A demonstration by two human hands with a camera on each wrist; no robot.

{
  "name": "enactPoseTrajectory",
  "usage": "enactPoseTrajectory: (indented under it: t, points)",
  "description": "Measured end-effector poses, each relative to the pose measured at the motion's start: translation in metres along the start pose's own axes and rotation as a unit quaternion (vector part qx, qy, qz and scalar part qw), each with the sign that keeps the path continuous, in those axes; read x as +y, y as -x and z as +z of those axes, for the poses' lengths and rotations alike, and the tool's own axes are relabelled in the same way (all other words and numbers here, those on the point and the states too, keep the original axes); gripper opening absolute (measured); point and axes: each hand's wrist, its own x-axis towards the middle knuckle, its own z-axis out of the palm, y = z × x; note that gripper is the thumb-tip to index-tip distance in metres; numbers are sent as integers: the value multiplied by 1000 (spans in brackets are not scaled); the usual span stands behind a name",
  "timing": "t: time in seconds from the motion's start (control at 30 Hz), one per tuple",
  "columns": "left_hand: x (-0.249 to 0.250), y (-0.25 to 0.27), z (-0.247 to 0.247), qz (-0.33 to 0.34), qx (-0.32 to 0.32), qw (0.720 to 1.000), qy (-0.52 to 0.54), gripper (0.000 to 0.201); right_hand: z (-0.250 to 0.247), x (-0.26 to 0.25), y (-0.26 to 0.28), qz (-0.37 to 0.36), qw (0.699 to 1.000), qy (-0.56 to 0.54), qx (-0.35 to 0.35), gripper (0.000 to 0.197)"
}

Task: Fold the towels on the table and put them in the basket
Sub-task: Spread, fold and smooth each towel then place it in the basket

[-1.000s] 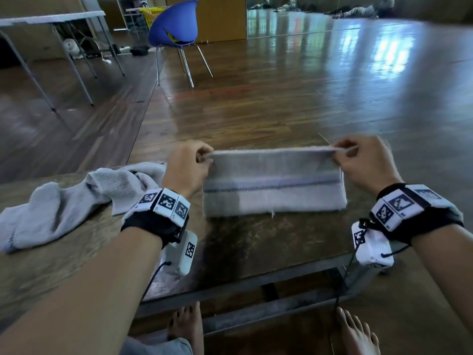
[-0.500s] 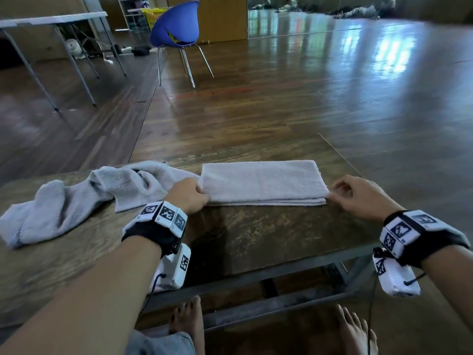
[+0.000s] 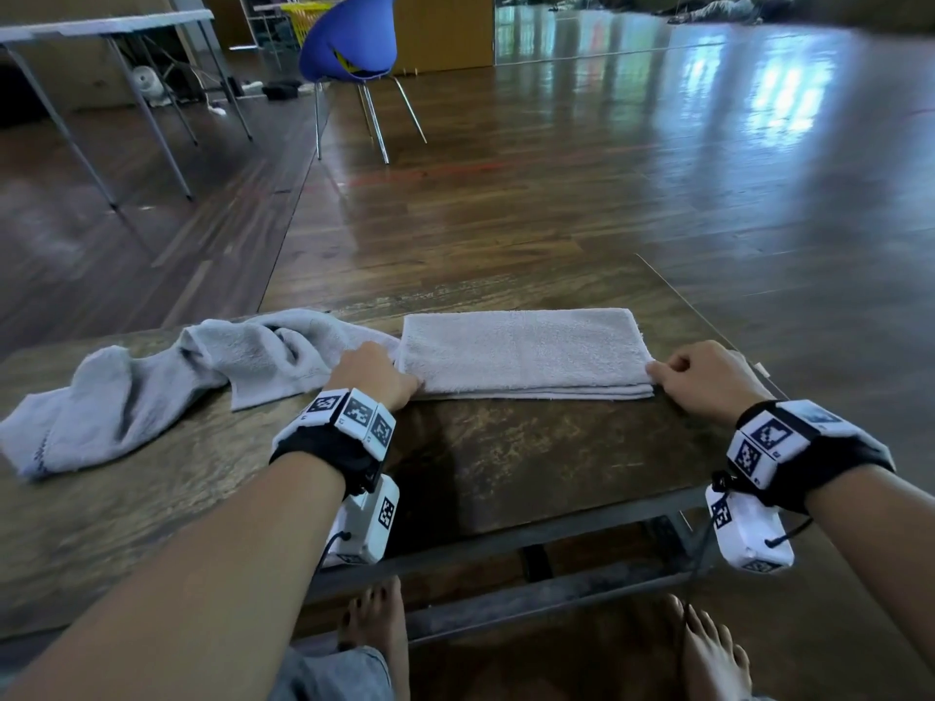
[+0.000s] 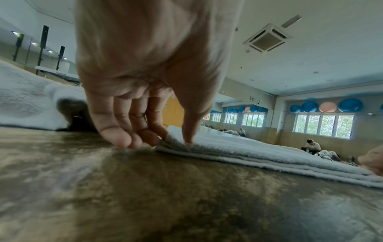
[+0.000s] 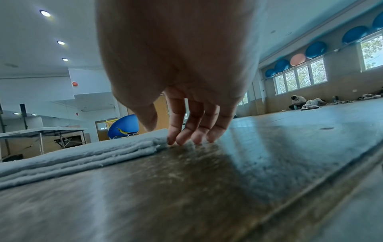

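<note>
Folded towel: the folded towel (image 3: pixel 521 349) lay flat on the table (image 3: pixel 531 462) in stacked layers, its long edge toward the person. One second before, it had hung in the air between both hands; half a second before, it was already down, and it sat much the same.

Left hand: the left hand (image 3: pixel 372 374) was at the folded towel's left near corner. In the left wrist view the thumb (image 4: pixel 189 131) pressed on top of the corner while the curled fingers (image 4: pixel 116 131) touched the table just beside the edge. Whether they pinched the cloth could not be told.

Right hand: the right hand (image 3: pixel 708 379) stood at the folded towel's right near corner, fingers (image 5: pixel 176 131) fairly straight and close together, tips on the table against the towel's edge, thumb at the top layer. Earlier it had pinched the raised corner.

Unfolded towel: the crumpled towel (image 3: pixel 152 384) lay left of the folded towel, touching it, unchanged.

Background: a blue chair (image 3: pixel 354 43) stood far beyond the folded towel on the floor.
</note>
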Motion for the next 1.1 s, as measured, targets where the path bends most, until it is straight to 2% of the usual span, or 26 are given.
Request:
enactPoseTrajectory:
  t: [0.1,0.17,0.27,0.33,0.43,0.5,0.63,0.77,0.9,0.97,1.03,1.1]
  points:
    - [5,5,-2,3,-33,999,13,44,2,-2,1,6,1000,1,-11,43]
    - [10,7,-6,2,-59,998,25,37,-1,-4,0,16,1000,5,-24,32]
    - [12,10,-12,-6,-75,996,39,29,-5,-5,-1,25,999,3,-30,30]
    - [11,12,-15,-11,-70,996,53,25,-6,-6,-1,24,1000,-9,0,30]
    - [10,10,-19,-19,-56,993,106,22,-4,-6,-4,26,998,-37,49,20]
    - [11,10,-20,-34,-62,986,148,23,-3,-7,-8,28,997,-45,55,19]
    - [13,12,-20,-51,-72,980,181,26,1,-6,-17,46,996,-68,-28,19]
    - [14,12,-21,-55,-89,977,188,22,5,-8,-16,35,997,-45,-45,29]
    - [15,12,-18,-70,-148,972,170,15,4,-14,-10,7,997,22,-71,27]
    - [14,11,-20,-83,-188,965,163,6,-4,-14,-11,19,995,14,-100,25]
    - [13,10,-27,-100,-251,950,158,9,-13,-11,-14,40,990,-7,-135,23]
    - [12,8,-33,-113,-284,938,167,11,-19,-5,-17,66,986,-52,-146,18]
